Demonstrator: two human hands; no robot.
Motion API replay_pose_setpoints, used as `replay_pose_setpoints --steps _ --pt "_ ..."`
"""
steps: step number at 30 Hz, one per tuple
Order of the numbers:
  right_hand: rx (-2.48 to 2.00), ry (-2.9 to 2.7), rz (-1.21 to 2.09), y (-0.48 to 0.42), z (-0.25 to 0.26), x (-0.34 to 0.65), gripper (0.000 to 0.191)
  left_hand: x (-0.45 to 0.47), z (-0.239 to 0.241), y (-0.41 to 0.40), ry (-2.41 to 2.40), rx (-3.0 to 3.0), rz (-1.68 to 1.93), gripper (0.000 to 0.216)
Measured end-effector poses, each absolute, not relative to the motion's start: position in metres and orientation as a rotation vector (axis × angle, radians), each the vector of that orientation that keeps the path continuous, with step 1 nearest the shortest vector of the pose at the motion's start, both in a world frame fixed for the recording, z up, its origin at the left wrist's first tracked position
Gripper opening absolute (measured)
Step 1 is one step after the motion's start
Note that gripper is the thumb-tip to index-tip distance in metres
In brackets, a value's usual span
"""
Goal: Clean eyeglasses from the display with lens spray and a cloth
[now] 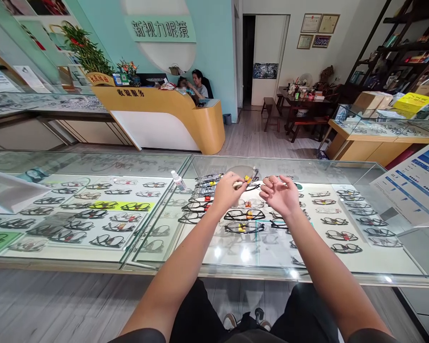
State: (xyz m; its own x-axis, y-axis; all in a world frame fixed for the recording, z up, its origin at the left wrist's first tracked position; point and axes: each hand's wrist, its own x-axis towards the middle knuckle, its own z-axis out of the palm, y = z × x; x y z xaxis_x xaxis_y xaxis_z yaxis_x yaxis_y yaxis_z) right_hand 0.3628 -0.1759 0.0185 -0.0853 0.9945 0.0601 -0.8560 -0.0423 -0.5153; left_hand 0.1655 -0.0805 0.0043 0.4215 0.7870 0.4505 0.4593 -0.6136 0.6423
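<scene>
My left hand (229, 191) is closed on a pair of eyeglasses (248, 172) with a yellow tag, held above the glass display case (214, 272). The hand partly hides the frame. A small pale piece shows at its fingertips; I cannot make out what it is. To the right, my right hand (280, 194) is raised with loosely curled fingers and thumb apart, nothing visible in it. Beneath both hands are rows of spectacle frames, among them a black pair with a yellow tag (243, 227). Left of my left hand stands a small white spray bottle (178, 181).
More glasses (107, 240) fill the case on the left. A printed sign (414, 183) leans at the right. Beyond the case are a wooden counter (214, 126) with people seated behind it, a dark table (307, 97) with benches, and another display case (372, 136).
</scene>
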Motion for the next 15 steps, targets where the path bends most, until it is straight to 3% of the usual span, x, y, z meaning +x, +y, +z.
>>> replay_pose_setpoints --steps 2,8,15 --pt "-0.377 -0.488 1.578 -0.176 0.018 0.362 0.022 0.166 0.008 -0.081 0.940 1.999 1.160 0.019" --pt "-0.518 -0.569 1.482 -0.172 0.016 0.358 0.046 0.170 0.017 -0.089 0.747 1.300 0.973 0.043" --pt "-0.773 -0.799 1.126 -0.167 0.008 0.356 0.043 0.178 0.012 -0.101 0.666 1.155 0.810 0.050"
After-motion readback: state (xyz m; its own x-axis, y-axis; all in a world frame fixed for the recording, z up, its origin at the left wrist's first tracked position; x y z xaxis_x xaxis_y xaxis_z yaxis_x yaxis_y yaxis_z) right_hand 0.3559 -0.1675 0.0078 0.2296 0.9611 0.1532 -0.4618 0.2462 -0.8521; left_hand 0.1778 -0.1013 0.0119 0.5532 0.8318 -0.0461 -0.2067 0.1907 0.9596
